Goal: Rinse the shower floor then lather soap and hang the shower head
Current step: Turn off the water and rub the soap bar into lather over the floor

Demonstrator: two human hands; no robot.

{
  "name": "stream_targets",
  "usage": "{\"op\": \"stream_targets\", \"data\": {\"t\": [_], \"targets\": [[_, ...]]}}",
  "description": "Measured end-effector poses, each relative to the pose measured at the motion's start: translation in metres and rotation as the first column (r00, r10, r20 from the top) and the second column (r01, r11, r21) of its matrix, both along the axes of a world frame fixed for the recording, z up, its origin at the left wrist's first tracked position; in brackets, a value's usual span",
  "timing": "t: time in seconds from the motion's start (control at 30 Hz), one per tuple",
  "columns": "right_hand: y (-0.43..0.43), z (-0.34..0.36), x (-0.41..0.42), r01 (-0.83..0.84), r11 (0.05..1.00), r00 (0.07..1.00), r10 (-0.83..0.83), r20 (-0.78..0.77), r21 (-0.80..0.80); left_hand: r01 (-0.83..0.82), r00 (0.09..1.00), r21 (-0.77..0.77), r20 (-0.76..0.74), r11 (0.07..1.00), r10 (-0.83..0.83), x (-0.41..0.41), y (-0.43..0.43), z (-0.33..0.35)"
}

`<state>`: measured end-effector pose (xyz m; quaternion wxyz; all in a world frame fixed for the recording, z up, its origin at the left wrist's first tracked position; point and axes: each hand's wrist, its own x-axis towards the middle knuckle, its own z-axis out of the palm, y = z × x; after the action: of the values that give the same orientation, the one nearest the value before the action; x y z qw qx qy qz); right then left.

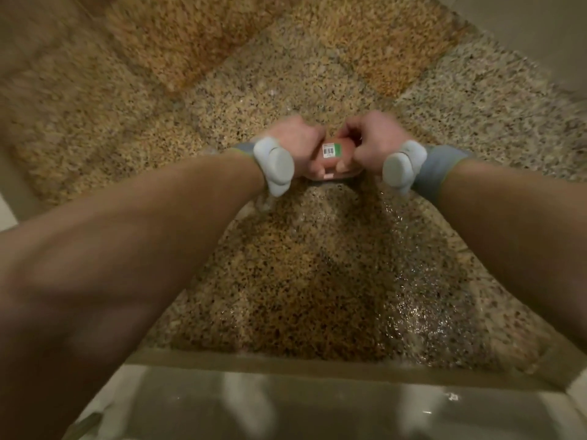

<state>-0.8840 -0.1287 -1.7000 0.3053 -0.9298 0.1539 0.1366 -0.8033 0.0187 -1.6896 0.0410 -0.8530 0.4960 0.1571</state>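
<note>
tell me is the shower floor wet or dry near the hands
Wet. The speckled floor glistens with shiny highlights below the left hand and right hand, which hold a pink soap packet.
</note>
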Motion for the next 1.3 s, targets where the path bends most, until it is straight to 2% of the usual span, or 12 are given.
{"op": "stream_targets", "data": {"t": [0.1, 0.17, 0.27, 0.4, 0.5, 0.6, 0.77, 0.9, 1.03, 1.1, 1.23, 1.3], "targets": [[0.009, 0.009, -0.02, -0.005, 1.0, 1.0, 0.005, -0.012, 0.029, 0.039, 0.999, -0.024, 0.02, 0.999, -0.038, -0.016, 0.02, 0.003], [0.028, 0.014, -0.042, -0.019, 0.996, 0.999, 0.023, -0.048, 0.092, 0.09, 0.995, -0.043, -0.041, 0.995, -0.092, -0.032, 0.045, 0.006], [0.078, 0.017, -0.078, -0.048, 0.97, 0.997, 0.061, -0.047, 0.238, 0.173, 0.971, 0.105, -0.183, 0.979, -0.152, -0.05, 0.092, 0.013], [0.149, 0.002, -0.093, -0.097, 0.938, 0.991, 0.123, -0.057, 0.332, 0.326, 0.938, 0.289, -0.216, 0.9, -0.27, -0.054, 0.148, 0.019], [0.178, -0.011, -0.085, -0.062, 0.933, 0.994, 0.09, -0.062, 0.353, 0.339, 0.924, 0.347, -0.3, 0.874, -0.239, -0.041, 0.167, 0.018], [0.188, -0.022, -0.072, 0.008, 0.92, 0.997, 0.022, -0.073, 0.392, 0.303, 0.932, 0.365, -0.309, 0.88, -0.192, -0.026, 0.17, 0.011], [0.169, -0.024, -0.038, 0.038, 0.939, 0.999, -0.048, 0.021, 0.341, 0.236, 0.957, 0.262, -0.228, 0.936, -0.177, 0.007, 0.155, 0.004], [0.138, -0.023, 0.008, 0.104, 0.966, 0.983, -0.136, 0.121, 0.235, 0.18, 0.97, 0.166, -0.191, 0.97, -0.147, 0.055, 0.12, 0.006], [0.106, -0.016, 0.044, 0.171, 0.97, 0.963, -0.202, 0.18, 0.173, 0.189, 0.982, 0.097, -0.05, 0.977, -0.185, 0.09, 0.082, 0.001], [0.093, -0.015, 0.058, 0.19, 0.971, 0.965, -0.212, 0.153, 0.148, 0.165, 0.986, 0.079, -0.01, 0.983, -0.165, 0.095, 0.072, 0.001], [0.073, -0.001, 0.06, 0.044, 0.994, 0.998, -0.048, 0.034, 0.103, 0.098, 0.995, 0.034, 0.002, 0.995, -0.098, 0.08, 0.075, 0.004], [0.06, 0.011, 0.046, -0.06, 0.99, 0.998, 0.057, 0.028, 0.128, 0.103, 0.995, -0.085, 0.02, 0.991, -0.101, 0.058, 0.08, 0.003]]}}
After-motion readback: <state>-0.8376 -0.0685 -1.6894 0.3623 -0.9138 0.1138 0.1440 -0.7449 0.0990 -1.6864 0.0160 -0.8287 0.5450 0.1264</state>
